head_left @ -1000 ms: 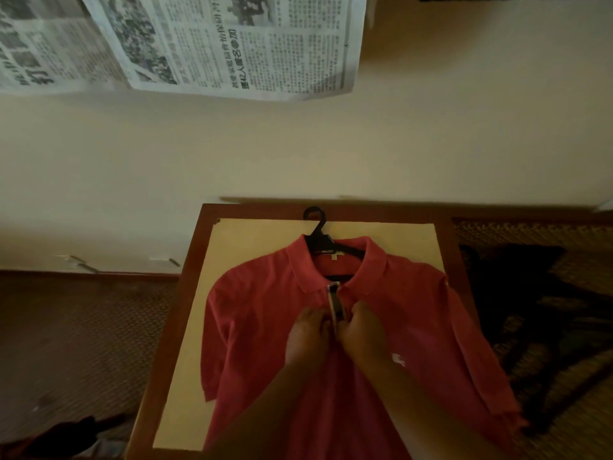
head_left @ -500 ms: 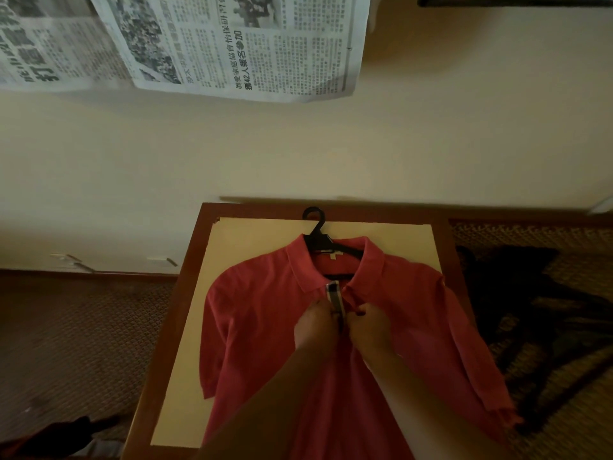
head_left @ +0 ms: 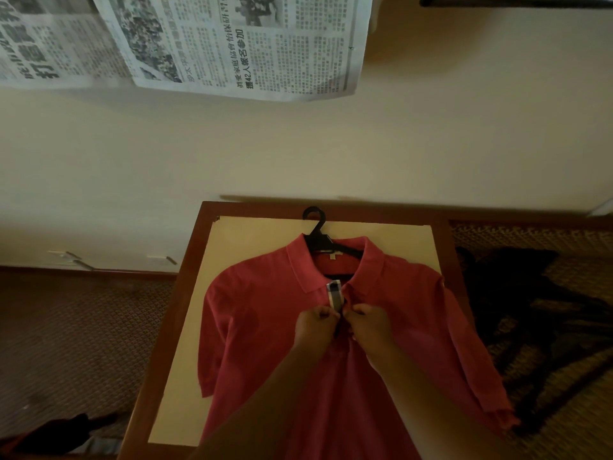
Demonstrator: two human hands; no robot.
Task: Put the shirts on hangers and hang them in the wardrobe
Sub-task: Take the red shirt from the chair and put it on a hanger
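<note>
Fingers (head_left: 326, 316) of the left hand (head_left: 315, 330) and of the right hand (head_left: 368, 327) are curled and pinch the two edges of the placket (head_left: 334, 295) of the red polo shirt (head_left: 265, 343), just below the collar; the hands nearly touch each other. Head view: the shirt lies flat, front up, on the tabletop (head_left: 185, 320), already threaded on a black hanger (head_left: 318, 239) whose hook points toward the wall; dark clothing (head_left: 517, 293) lies on the woven surface to the right; newspaper (head_left: 215, 41) hangs above. Against the earlier frames, both hands have moved up the placket toward the collar, and less of its striped lining shows; this suggests, as a judgement, that the buttons are being fastened in turn and the upper one is in hand; the shirt is on its hanger, while carrying it to the wardrobe, not in view, remains to be done.
</note>
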